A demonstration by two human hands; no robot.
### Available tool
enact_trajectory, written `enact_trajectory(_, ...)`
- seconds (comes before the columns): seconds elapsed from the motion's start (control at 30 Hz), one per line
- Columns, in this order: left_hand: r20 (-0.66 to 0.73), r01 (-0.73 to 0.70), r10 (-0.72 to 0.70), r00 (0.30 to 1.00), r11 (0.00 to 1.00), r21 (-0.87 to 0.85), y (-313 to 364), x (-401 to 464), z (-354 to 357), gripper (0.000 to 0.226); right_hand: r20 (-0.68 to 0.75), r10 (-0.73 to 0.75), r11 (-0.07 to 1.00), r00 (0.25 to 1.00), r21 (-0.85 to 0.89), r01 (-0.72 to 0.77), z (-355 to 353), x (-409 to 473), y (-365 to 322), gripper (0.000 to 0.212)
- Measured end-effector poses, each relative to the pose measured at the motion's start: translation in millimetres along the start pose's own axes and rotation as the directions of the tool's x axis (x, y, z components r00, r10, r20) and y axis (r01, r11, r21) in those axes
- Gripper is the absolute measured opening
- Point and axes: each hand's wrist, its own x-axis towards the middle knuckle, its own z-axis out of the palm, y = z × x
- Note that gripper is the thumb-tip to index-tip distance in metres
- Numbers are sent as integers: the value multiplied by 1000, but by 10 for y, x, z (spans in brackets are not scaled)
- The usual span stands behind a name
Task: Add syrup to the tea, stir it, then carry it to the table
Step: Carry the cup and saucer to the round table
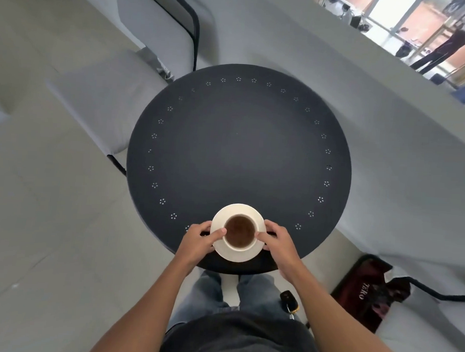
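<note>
Now both hands pinch the saucer (236, 252): left hand (199, 241) at nine o'clock, right hand (277, 241) at three, cup of tea (239, 233) on it, at the round table's (238, 149) six o'clock edge.

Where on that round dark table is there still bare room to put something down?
Nearly all of the table is bare: the whole middle and far side inside the ring of punched holes. Only the near edge is crowded, where the left hand and right hand hold the saucer under the cup.

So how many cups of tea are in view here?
1: the cup sits on a saucer at the round table's near edge, between both hands; nothing appears hidden.
</note>
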Motion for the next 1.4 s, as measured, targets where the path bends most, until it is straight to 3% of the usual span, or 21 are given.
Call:
enact_trajectory(0.07,-1,2,-2,1000,998,55,22,36,-16,41,-17,10,1000,1000,8,-10,4,54,-29,75)
enact_trajectory(0.13,-25,8,-4,1000,992,125,1,96,-18,60,-19,24,1000,1000,-2,-24,10,18,-135,72)
enact_trajectory(0.2,-71,-25,39,997,983,182,40,86,-26,57,-28,-8,999,1000,-37,7,5,-18,-167,57)
enact_trajectory(0.27,-113,-117,153,982,955,274,20,40,-70,52,-60,-113,983,992,-155,102,-27,-32,-94,57)
enact_trajectory(0.33,-35,-245,294,955,852,462,-126,12,-139,69,-35,-230,907,973,-369,201,-69,-19,26,71)
enact_trajectory(0.43,154,-318,314,937,580,750,-409,69,-197,97,115,-312,699,943,-644,310,-72,63,183,93)
enact_trajectory(0.5,203,-343,342,918,425,838,-479,129,-130,99,185,-320,558,929,-756,343,-29,107,230,100)
enact_trajectory(0.53,217,-358,356,909,398,845,-474,158,-88,96,191,-321,516,928,-786,341,-2,119,237,100)
enact_trajectory(0.77,231,-377,368,901,396,838,-246,537,-32,90,137,-330,465,934,-837,287,36,352,78,97)
enact_trajectory(1.27,238,-361,400,885,268,893,1039,1752,-356,91,116,-350,489,930,-824,287,-179,1569,-1166,99)
enact_trajectory(1.4,177,-311,399,899,300,902,1067,1715,-401,93,60,-327,583,943,-773,251,-254,1527,-1258,96)
